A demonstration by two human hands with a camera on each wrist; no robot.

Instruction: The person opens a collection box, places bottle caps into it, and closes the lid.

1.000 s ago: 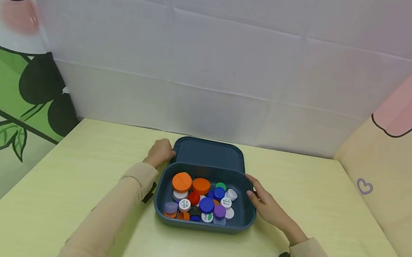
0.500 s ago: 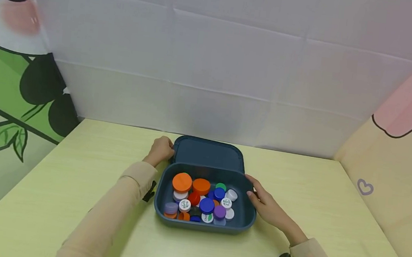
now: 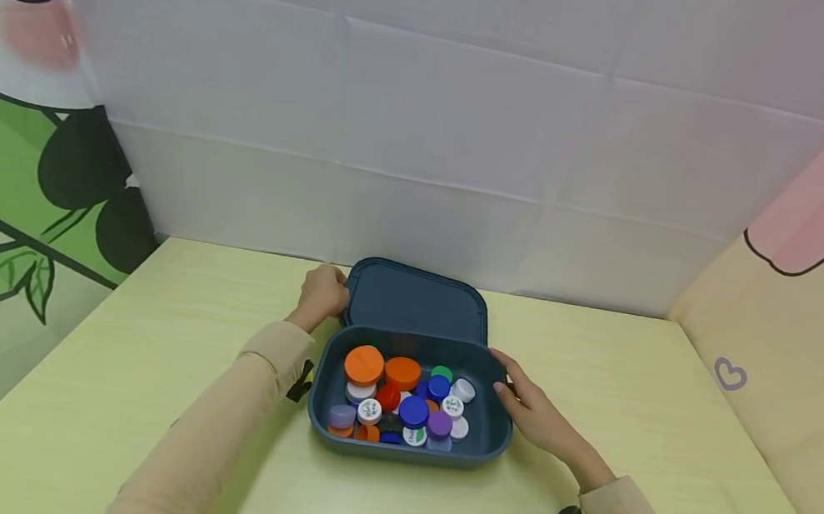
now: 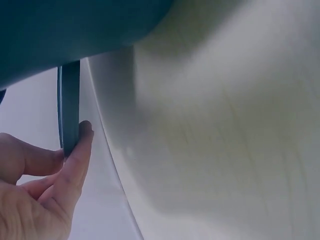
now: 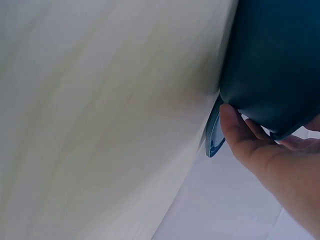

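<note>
Plainly, a hinged lid (image 3: 415, 301) was pinched at its left edge by the left hand (image 3: 321, 296).
Stiff, light plastic, best gripped at that rim; the right hand (image 3: 528, 407) lay open, steadying the cap-filled box (image 3: 491, 441) on the desk (image 3: 144, 363).

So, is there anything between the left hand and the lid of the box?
Nothing visible is. The left hand already pinches the left edge of the lid, with fingertips on its rim. The right hand rests against the box.

box (image 3: 408, 441) | dark blue, open | lid (image 3: 416, 301) part-raised behind
</note>
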